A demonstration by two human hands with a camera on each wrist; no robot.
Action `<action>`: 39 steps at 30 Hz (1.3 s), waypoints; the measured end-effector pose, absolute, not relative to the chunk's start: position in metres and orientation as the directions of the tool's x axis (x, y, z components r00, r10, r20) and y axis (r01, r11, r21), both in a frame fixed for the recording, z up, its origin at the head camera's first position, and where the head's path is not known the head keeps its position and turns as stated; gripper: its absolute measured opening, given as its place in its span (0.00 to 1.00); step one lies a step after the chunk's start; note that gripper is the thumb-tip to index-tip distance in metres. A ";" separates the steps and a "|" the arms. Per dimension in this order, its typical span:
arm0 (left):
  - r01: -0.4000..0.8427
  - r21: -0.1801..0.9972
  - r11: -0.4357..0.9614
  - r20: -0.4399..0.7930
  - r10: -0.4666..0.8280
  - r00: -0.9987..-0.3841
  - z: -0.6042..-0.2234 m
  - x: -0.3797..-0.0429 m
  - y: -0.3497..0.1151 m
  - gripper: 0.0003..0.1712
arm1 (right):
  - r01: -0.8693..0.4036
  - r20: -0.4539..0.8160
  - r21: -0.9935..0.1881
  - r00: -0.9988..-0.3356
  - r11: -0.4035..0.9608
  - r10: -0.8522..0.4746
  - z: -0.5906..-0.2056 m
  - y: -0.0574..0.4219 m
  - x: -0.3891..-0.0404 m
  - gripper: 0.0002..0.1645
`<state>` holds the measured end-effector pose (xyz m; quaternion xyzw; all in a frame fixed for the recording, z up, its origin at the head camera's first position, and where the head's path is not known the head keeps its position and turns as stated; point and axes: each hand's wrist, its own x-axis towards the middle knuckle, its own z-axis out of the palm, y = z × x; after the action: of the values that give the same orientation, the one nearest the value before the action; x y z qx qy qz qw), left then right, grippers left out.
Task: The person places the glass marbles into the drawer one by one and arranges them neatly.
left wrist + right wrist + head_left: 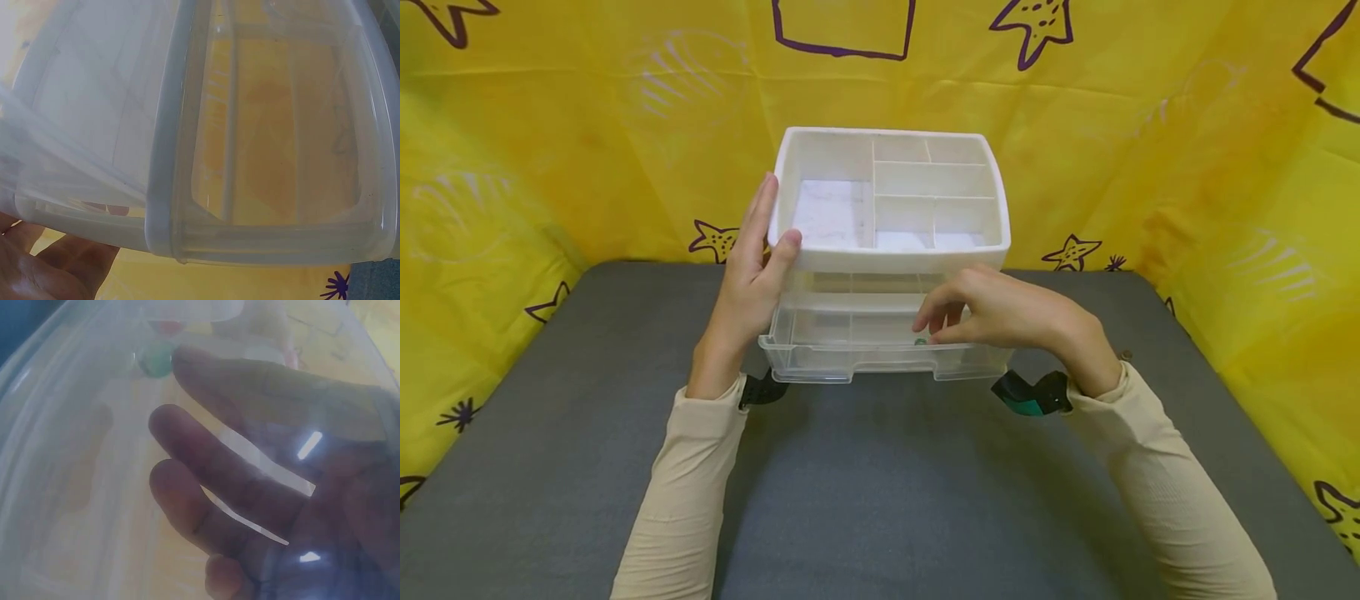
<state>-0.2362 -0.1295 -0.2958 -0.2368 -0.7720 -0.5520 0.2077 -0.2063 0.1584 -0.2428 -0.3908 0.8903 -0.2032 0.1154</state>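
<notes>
A white plastic organizer box (891, 260) stands upright, its clear lower drawer (805, 358) pulled out at the front. My left hand (750, 279) grips the organizer's left side, thumb over the front edge and fingers along the outer wall. Inside the drawer is my right hand (1000, 308), bent down at the wrist with loosely curved fingers. A small round green bead or marble (921, 341) lies right at its thumb and index tips. Through the hazy drawer plastic in the right wrist view, the green ball (156, 359) shows just beyond a fingertip (187, 359).
Open compartments with thin dividers (925, 197) make up the organizer's top. It stands on a dark grey table (880, 492). Behind and to both sides hangs a yellow cloth (587, 125) with drawn stars. Black straps (1030, 396) sit at both wrists.
</notes>
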 end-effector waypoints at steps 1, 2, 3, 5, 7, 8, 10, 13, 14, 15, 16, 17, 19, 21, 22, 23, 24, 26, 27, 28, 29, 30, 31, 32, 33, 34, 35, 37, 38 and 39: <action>0.595 0.752 0.282 0.583 0.137 -0.801 -0.296 -0.236 -0.129 0.36 | -0.647 -0.040 -0.456 -0.670 0.611 -0.741 -0.243 0.159 -0.206 0.09; 0.596 0.751 0.285 0.583 0.138 -0.801 -0.296 -0.237 -0.129 0.36 | -0.647 -0.032 -0.461 -0.672 0.607 -0.740 -0.243 0.159 -0.206 0.10; 0.596 0.750 0.286 0.583 0.139 -0.800 -0.296 -0.237 -0.129 0.37 | -0.647 -0.023 -0.466 -0.673 0.604 -0.739 -0.243 0.160 -0.205 0.10; 0.597 0.749 0.286 0.584 0.139 -0.800 -0.296 -0.236 -0.130 0.37 | -0.647 -0.004 -0.476 -0.676 0.596 -0.737 -0.244 0.161 -0.204 0.11; 0.599 0.746 0.290 0.586 0.139 -0.798 -0.296 -0.237 -0.130 0.37 | -0.647 0.019 -0.485 -0.681 0.589 -0.732 -0.244 0.162 -0.203 0.11; 0.600 0.746 0.288 0.587 0.140 -0.797 -0.296 -0.237 -0.130 0.37 | -0.645 0.030 -0.490 -0.685 0.587 -0.728 -0.245 0.163 -0.203 0.11; 0.601 0.746 0.285 0.588 0.140 -0.797 -0.296 -0.237 -0.130 0.37 | -0.644 0.057 -0.496 -0.694 0.583 -0.718 -0.245 0.166 -0.202 0.11; 0.600 0.747 0.287 0.588 0.137 -0.797 -0.296 -0.236 -0.130 0.36 | -0.650 0.105 -0.504 -0.699 0.568 -0.707 -0.246 0.170 -0.202 0.10; 0.599 0.748 0.285 0.587 0.136 -0.798 -0.296 -0.236 -0.130 0.37 | -0.656 0.123 -0.504 -0.699 0.563 -0.705 -0.246 0.171 -0.201 0.10; 0.597 0.751 0.283 0.585 0.134 -0.800 -0.296 -0.235 -0.131 0.37 | -0.661 0.142 -0.502 -0.699 0.558 -0.701 -0.246 0.172 -0.201 0.10; 0.595 0.753 0.281 0.584 0.133 -0.801 -0.295 -0.235 -0.131 0.37 | -0.663 0.157 -0.504 -0.700 0.553 -0.696 -0.246 0.174 -0.201 0.10; 0.595 0.754 0.279 0.583 0.134 -0.801 -0.296 -0.235 -0.131 0.37 | -0.664 0.171 -0.505 -0.702 0.551 -0.691 -0.245 0.175 -0.201 0.10; 0.595 0.756 0.272 0.582 0.136 -0.802 -0.296 -0.235 -0.130 0.37 | -0.664 0.190 -0.507 -0.708 0.550 -0.680 -0.244 0.178 -0.199 0.09; 0.597 0.755 0.271 0.584 0.138 -0.800 -0.296 -0.236 -0.130 0.37 | -0.664 0.206 -0.506 -0.713 0.551 -0.670 -0.242 0.182 -0.197 0.10; 0.599 0.754 0.270 0.585 0.138 -0.799 -0.296 -0.236 -0.130 0.36 | -0.664 0.214 -0.507 -0.714 0.550 -0.666 -0.242 0.184 -0.196 0.10; 0.598 0.754 0.270 0.584 0.139 -0.800 -0.296 -0.236 -0.130 0.37 | -0.665 0.221 -0.506 -0.716 0.550 -0.662 -0.241 0.185 -0.195 0.10; 0.597 0.755 0.271 0.584 0.139 -0.800 -0.295 -0.236 -0.130 0.37 | -0.666 0.231 -0.504 -0.717 0.550 -0.657 -0.240 0.187 -0.194 0.10; 0.595 0.757 0.270 0.581 0.138 -0.802 -0.295 -0.235 -0.130 0.37 | -0.667 0.253 -0.497 -0.723 0.555 -0.643 -0.239 0.191 -0.192 0.10; 0.595 0.757 0.270 0.581 0.138 -0.802 -0.295 -0.235 -0.130 0.37 | -0.666 0.262 -0.496 -0.727 0.558 -0.635 -0.238 0.192 -0.191 0.10; 0.594 0.758 0.268 0.581 0.137 -0.803 -0.295 -0.235 -0.130 0.37 | -0.663 0.270 -0.496 -0.732 0.561 -0.626 -0.237 0.194 -0.189 0.11; 0.593 0.759 0.268 0.579 0.137 -0.804 -0.295 -0.235 -0.130 0.37 | -0.658 0.278 -0.494 -0.738 0.568 -0.615 -0.236 0.196 -0.188 0.11; 0.595 0.758 0.268 0.581 0.137 -0.802 -0.295 -0.235 -0.130 0.37 | -0.655 0.285 -0.493 -0.743 0.573 -0.605 -0.236 0.198 -0.187 0.12; 0.597 0.757 0.266 0.583 0.137 -0.801 -0.295 -0.235 -0.130 0.36 | -0.654 0.293 -0.493 -0.746 0.574 -0.598 -0.235 0.201 -0.186 0.12; 0.598 0.755 0.269 0.584 0.137 -0.800 -0.295 -0.235 -0.130 0.36 | -0.655 0.305 -0.492 -0.746 0.573 -0.592 -0.236 0.203 -0.184 0.13; 0.598 0.756 0.268 0.585 0.136 -0.800 -0.295 -0.235 -0.130 0.37 | -0.659 0.317 -0.489 -0.745 0.572 -0.587 -0.236 0.206 -0.184 0.13; 0.598 0.755 0.268 0.585 0.136 -0.800 -0.295 -0.235 -0.130 0.37 | -0.667 0.334 -0.482 -0.740 0.569 -0.584 -0.237 0.208 -0.183 0.15; 0.598 0.755 0.269 0.586 0.135 -0.799 -0.296 -0.236 -0.130 0.36 | -0.677 0.352 -0.474 -0.732 0.563 -0.584 -0.238 0.210 -0.182 0.16; 0.600 0.753 0.269 0.587 0.136 -0.798 -0.296 -0.236 -0.130 0.36 | -0.697 0.383 -0.461 -0.714 0.548 -0.586 -0.240 0.213 -0.181 0.18; 0.599 0.754 0.270 0.586 0.135 -0.799 -0.296 -0.236 -0.130 0.36 | -0.705 0.398 -0.452 -0.708 0.546 -0.584 -0.240 0.215 -0.180 0.19; 0.599 0.755 0.269 0.586 0.134 -0.799 -0.295 -0.236 -0.130 0.36 | -0.709 0.407 -0.447 -0.704 0.545 -0.582 -0.241 0.216 -0.180 0.19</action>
<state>-0.2359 -0.1298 -0.2954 -0.2384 -0.7686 -0.5557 0.2090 -0.1796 0.2158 -0.2407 -0.3697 0.8726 -0.3012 -0.1057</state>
